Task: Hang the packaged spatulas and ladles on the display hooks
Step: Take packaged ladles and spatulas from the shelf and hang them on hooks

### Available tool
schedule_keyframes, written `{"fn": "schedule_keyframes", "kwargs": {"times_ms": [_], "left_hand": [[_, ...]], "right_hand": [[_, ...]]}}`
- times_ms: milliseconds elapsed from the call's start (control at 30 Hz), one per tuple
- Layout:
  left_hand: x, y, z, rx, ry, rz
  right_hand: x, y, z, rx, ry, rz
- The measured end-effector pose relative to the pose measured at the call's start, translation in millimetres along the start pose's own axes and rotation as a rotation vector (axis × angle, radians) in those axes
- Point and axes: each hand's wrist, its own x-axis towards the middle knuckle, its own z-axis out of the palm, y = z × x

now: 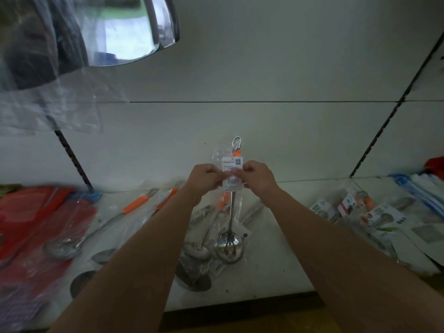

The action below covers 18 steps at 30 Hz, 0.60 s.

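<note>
I hold a packaged ladle (231, 213) upright in front of the white back panel. It has an orange handle, a steel loop at its top end and a white label. My left hand (206, 177) pinches the left edge of the label and my right hand (256, 177) pinches its right edge. The steel bowl hangs down just above the shelf. More packaged ladles and spatulas (134, 207) lie on the white shelf (269, 272) below my arms. No display hook is clearly visible on the panel.
A shiny steel bowl or pot (125, 32) in plastic wrap hangs at the top left. Red packages (36, 212) lie on the shelf's left side. Carded utensil packs (374, 215) lie at the right. Two dark slotted uprights (394, 109) run along the panel.
</note>
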Motion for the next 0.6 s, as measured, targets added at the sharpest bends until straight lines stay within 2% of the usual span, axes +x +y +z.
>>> {"fn": "schedule_keyframes", "kwargs": {"times_ms": [400, 500, 600], "left_hand": [[-2, 7, 5, -0.142, 0.011, 0.01], [-3, 9, 7, -0.193, 0.041, 0.115], [1, 7, 8, -0.129, 0.072, 0.232]], "right_hand": [[-1, 0, -8, -0.032, -0.003, -0.008], [-5, -4, -8, 0.051, -0.001, 0.03], [-6, -6, -6, 0.079, -0.006, 0.044]]}}
